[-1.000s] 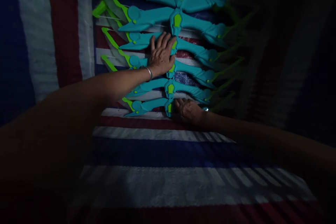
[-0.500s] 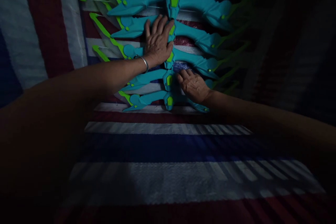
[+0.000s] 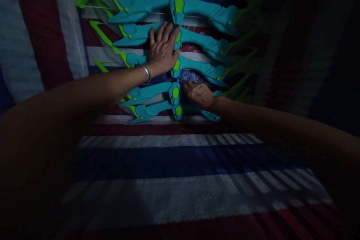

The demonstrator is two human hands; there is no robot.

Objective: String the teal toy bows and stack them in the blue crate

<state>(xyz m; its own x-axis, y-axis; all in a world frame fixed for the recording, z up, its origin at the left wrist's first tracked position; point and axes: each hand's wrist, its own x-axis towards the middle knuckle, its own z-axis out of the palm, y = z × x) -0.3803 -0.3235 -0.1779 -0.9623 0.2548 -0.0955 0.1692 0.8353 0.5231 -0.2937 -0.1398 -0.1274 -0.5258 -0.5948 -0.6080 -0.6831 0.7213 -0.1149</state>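
Several teal toy bows (image 3: 205, 5) with lime-green parts lie in a row, one behind another, on striped woven cloth. My left hand (image 3: 163, 50) rests palm down on the middle ones, fingers stretched out, across the left limb and centre piece of a bow. A metal bracelet (image 3: 147, 73) circles that wrist. Nearer to me, my right hand (image 3: 199, 93) has its fingers bent over the right limb of a lower toy bow (image 3: 175, 92), just right of its green centre. That hand hides most of the limb, and its fingertips are partly hidden. The nearest toy bow (image 3: 177, 110) lies below both hands.
Red, white and blue woven cloth (image 3: 157, 161) spreads beneath the bows and toward me. More striped cloth (image 3: 50, 26) rises at the left side. Green bow tips (image 3: 98, 26) and thin strings stick out to the left. The right side is very dark.
The view has shifted, so bows and hands appear a little further left and lower. Both hands keep nearly the same places on the bows.
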